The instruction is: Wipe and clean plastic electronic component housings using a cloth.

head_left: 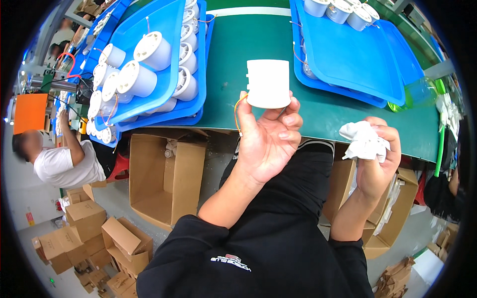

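My left hand is closed around the lower end of a white plastic cylindrical housing, held up over the near edge of the green table. Thin red and yellow wires hang from the housing beside my thumb. To the right, my right hand grips a crumpled white cloth or tissue between thumb and fingers, apart from the housing. Similar white housings with short wires stand in the blue trays on the left.
More stacked blue trays sit at the right, with white housings at their far end. Beside them lies a green bottle. Below the table are open cardboard boxes. A person in a white shirt sits at the left.
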A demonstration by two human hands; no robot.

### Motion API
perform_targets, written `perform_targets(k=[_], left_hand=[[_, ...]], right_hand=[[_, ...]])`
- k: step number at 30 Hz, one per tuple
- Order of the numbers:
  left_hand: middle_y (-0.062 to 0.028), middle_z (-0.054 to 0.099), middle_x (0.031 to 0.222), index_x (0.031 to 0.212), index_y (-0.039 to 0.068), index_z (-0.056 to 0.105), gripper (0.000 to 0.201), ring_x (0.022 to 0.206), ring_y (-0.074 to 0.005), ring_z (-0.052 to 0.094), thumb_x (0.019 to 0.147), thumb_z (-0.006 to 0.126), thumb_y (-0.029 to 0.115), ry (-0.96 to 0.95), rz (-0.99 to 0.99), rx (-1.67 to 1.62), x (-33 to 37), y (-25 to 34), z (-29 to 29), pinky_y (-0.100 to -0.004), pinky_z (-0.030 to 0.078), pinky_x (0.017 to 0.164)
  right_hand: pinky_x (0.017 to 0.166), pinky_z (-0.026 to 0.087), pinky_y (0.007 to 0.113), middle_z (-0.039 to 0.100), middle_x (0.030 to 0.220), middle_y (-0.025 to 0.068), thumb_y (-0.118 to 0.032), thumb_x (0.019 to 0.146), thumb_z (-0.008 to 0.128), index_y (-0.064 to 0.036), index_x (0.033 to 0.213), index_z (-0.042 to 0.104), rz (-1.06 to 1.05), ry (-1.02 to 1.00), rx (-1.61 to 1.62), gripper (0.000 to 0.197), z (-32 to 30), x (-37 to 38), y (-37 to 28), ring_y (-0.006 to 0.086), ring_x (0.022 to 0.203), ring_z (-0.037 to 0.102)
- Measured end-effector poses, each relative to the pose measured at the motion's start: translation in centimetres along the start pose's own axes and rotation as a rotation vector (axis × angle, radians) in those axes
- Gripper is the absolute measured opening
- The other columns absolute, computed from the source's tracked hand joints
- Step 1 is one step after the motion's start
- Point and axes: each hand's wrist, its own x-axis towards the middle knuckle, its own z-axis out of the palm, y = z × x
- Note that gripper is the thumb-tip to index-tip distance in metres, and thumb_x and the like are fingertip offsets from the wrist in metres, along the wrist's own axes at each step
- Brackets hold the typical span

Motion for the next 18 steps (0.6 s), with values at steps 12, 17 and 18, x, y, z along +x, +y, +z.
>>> perform_targets(k=[12,17,18], left_hand=[[-0.0034,0.057,0.115,0.125,0.013,0.050,0.062,0.103,-0.0176,0.056,0.091,0.037,0.064,0.200,0.111,0.429,-0.8,-3.3,1.5,-0.0319,0.047,0.083],[-0.0054,0.052,0.098,0.114,0.003,0.050,0.059,0.068,-0.0113,0.040,0.093,0.043,0.057,0.281,0.032,0.219,-0.4,-3.4,0.2,-0.0218,0.037,0.054],[-0.0068,0.052,0.099,0.115,0.002,0.050,0.061,0.068,-0.0115,0.041,0.093,0.043,0.057,0.275,-0.002,0.178,-0.3,-3.2,0.1,-0.0218,0.037,0.054]], right_hand=[[0.063,0.046,0.030,0.060,0.089,0.0106,0.004,0.058,0.072,-0.0051,0.090,0.068,-0.541,-0.311,-0.510,0.034,6.3,3.8,-0.9,0.0234,0.075,0.058],[0.061,0.047,0.029,0.056,0.087,0.0092,0.009,0.055,0.069,-0.0047,0.093,0.070,-0.685,-0.195,-0.680,0.040,5.9,5.9,0.2,0.0210,0.073,0.057],[0.061,0.047,0.030,0.056,0.086,0.0087,0.008,0.056,0.069,-0.0049,0.091,0.069,-0.692,-0.151,-0.692,0.038,5.8,6.7,0.8,0.0219,0.072,0.057]])
